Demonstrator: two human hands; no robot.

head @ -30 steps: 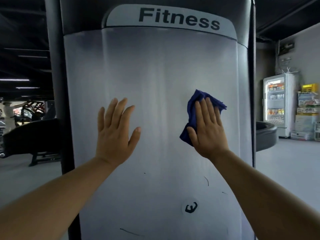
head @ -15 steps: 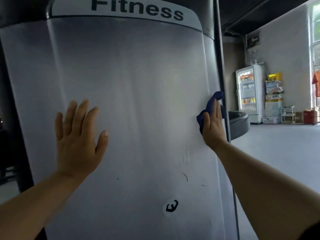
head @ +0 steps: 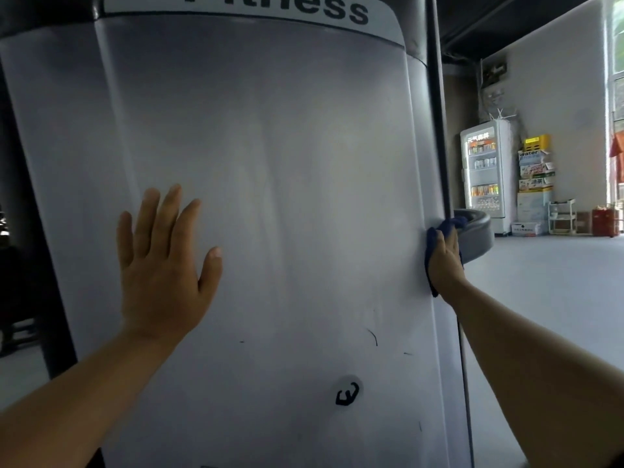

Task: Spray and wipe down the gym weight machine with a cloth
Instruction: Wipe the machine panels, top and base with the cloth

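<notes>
The grey curved cover of the weight machine fills most of the view, with a "Fitness" label along its top. My left hand lies flat on the cover's left half, fingers straight and spread. My right hand presses a blue cloth against the cover's right edge, beside the black upright post. The hand hides most of the cloth. No spray bottle is in view.
A round grey pad juts out just behind the right edge. Farther right, a drinks fridge and stacked boxes stand against the wall across open grey floor. Dark gym gear sits at the far left.
My right hand has slid the cloth rightward from the middle of the cover to its right edge. My left hand stays flat on the panel. The view has turned right.
</notes>
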